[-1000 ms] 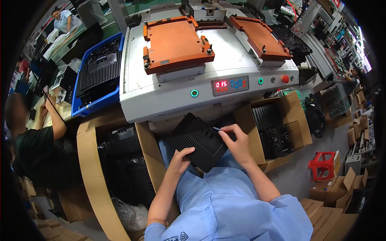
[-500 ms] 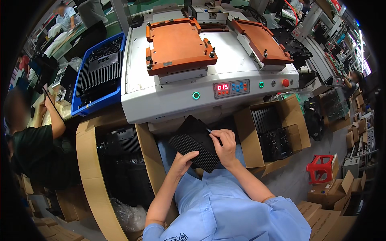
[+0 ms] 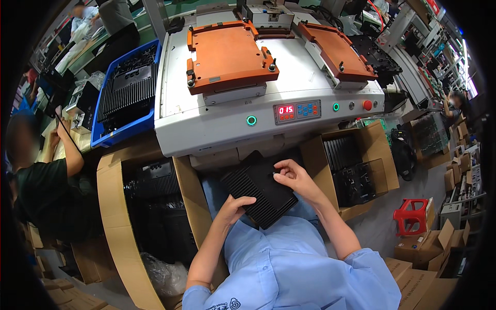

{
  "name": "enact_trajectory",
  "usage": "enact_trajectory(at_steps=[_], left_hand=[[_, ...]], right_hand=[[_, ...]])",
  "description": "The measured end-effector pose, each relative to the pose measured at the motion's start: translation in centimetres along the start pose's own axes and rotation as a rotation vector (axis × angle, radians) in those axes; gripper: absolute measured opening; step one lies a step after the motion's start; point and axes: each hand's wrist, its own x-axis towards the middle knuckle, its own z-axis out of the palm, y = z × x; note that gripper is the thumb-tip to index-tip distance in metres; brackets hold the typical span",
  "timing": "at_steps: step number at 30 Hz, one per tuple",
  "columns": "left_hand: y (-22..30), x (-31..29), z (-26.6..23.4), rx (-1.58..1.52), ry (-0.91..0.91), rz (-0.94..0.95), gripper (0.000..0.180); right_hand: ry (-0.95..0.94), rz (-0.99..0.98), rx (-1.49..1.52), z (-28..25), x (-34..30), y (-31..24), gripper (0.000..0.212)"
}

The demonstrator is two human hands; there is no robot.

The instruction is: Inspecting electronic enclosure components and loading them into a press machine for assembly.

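Note:
A black finned metal housing (image 3: 262,192) is tilted above my lap, its ribs toward the lower left and a flat part toward the upper right. My left hand (image 3: 235,207) grips its lower left edge, thumb lying over the ribs. Over the flat part is my right hand (image 3: 294,178), thumb and index finger bent toward each other near the surface. Whatever lies between those fingertips, if anything, is too small to make out.
Ahead stands a white machine (image 3: 206,126) with two orange fixtures (image 3: 227,54) and a lit control panel (image 3: 297,112). Cardboard boxes (image 3: 116,206) of black parts flank me. A blue bin (image 3: 108,139) holds more housings. A co-worker (image 3: 49,191) sits left; a red stool (image 3: 411,217) is right.
My right hand has shifted slightly right, its fingers curling differently; the small pale piece seen at its fingertips no longer shows. The housing has turned and moved slightly right in my left hand.

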Motion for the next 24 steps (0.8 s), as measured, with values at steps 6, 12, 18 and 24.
enact_trajectory(at_steps=[6,12,18,24], left_hand=[[0.0,-0.1,0.2,0.107,-0.041,0.013,0.054],[0.5,-0.1,0.7,0.136,-0.040,0.007,0.054],[-0.3,0.3,0.7,0.082,0.134,0.022,0.047],[-0.6,1.5,-1.8,-0.139,0.196,0.070,0.031]], right_hand=[[0.003,0.074,-0.095,-0.3,-0.4,0.3,0.029],[0.099,-0.011,-0.015,0.0,-1.2,2.4,0.026],[0.144,-0.123,-0.111,0.0,-1.2,4.6,0.033],[0.632,-0.385,-0.556,-6.0,-1.5,2.2,0.020]])
